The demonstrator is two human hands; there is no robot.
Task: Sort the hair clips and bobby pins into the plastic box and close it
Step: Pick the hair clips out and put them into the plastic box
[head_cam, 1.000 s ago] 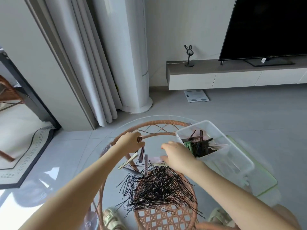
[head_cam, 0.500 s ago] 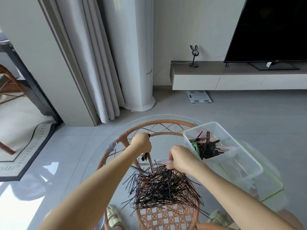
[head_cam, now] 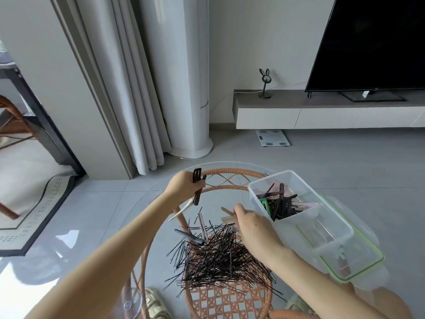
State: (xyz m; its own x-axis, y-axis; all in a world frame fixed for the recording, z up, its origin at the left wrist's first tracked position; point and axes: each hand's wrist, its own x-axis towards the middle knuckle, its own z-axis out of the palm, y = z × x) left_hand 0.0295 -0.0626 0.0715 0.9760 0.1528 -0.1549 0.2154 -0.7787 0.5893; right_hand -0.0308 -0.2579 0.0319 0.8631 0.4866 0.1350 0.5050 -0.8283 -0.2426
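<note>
The left hand (head_cam: 186,187) is raised over the far left part of the round glass desk (head_cam: 230,199), fingers curled round a bunch of hair clips (head_cam: 197,181): dark brown ones stick up past the knuckles and a pale one points down and to the left. Nearer, a grey clip (head_cam: 189,236) and a pink clip (head_cam: 202,223) lie on the far left edge of a loose heap of black bobby pins (head_cam: 220,256). The right hand (head_cam: 250,224) hovers over the heap's far edge, pinching pale pink clips (head_cam: 227,218). To the right stands the clear plastic box (head_cam: 333,229), open, with dark and green clips in its far compartment. It rests on its green-rimmed lid (head_cam: 363,265).
</note>
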